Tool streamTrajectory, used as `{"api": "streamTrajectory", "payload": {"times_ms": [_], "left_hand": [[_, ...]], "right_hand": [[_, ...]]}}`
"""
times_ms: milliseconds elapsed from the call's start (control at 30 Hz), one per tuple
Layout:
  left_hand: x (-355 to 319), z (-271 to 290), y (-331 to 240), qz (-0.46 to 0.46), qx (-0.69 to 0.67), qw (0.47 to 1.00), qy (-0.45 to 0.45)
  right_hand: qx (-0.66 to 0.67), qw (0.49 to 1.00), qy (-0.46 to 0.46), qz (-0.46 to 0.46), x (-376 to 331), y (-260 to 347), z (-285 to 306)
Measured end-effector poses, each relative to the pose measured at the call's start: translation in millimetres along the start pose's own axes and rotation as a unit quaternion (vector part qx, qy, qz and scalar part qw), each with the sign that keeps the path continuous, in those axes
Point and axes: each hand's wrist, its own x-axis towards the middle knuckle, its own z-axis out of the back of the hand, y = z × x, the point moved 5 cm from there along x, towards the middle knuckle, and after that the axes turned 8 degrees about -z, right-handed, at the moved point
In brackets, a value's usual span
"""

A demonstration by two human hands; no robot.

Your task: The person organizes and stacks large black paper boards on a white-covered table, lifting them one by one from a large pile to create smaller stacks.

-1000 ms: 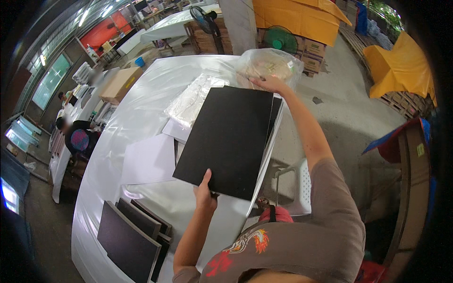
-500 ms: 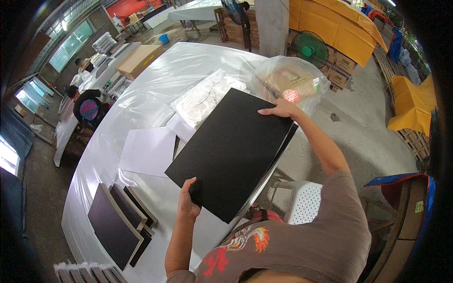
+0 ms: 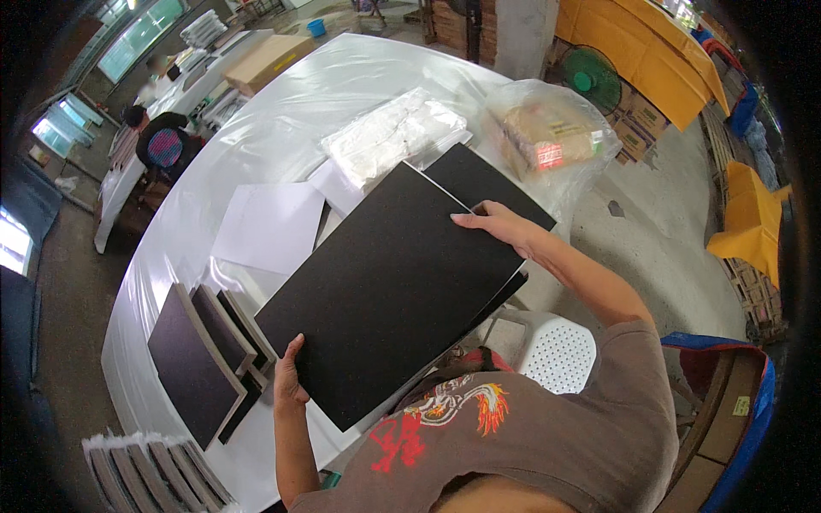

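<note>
A flat black rectangular board (image 3: 385, 291) is held tilted above the table, spanning both my hands. My left hand (image 3: 291, 376) grips its near left edge, thumb on the upper face and fingers hidden behind. At the far right corner, my right hand (image 3: 505, 227) is closed round the edge with its thumb on top. A dark edge of something shows under the held board, near its right side. Beyond it, a second black board (image 3: 492, 179) lies partly covered. White sheets (image 3: 269, 227) and a plastic-wrapped white pack (image 3: 398, 137) rest on the table to the left and behind.
Curved dark panels (image 3: 192, 359) overlap on the table's left, above a row of grey-edged panels (image 3: 154, 474). A clear bag (image 3: 556, 141) with brown contents sits at the far right of the plastic-covered table (image 3: 256, 141). Right of me stands a white stool (image 3: 560, 350); a person (image 3: 162, 141) works beyond.
The held board has shifted left and toward me, together with both hands. A second black board has come into sight behind it.
</note>
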Motion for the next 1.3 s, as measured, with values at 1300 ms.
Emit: {"api": "streamTrajectory", "payload": {"times_ms": [1300], "left_hand": [[-163.0, 423.5, 95.0, -0.503, -0.188, 0.844, -0.017]], "right_hand": [[-0.114, 0.953, 0.189, 0.207, -85.9, -119.1, -316.5]]}}
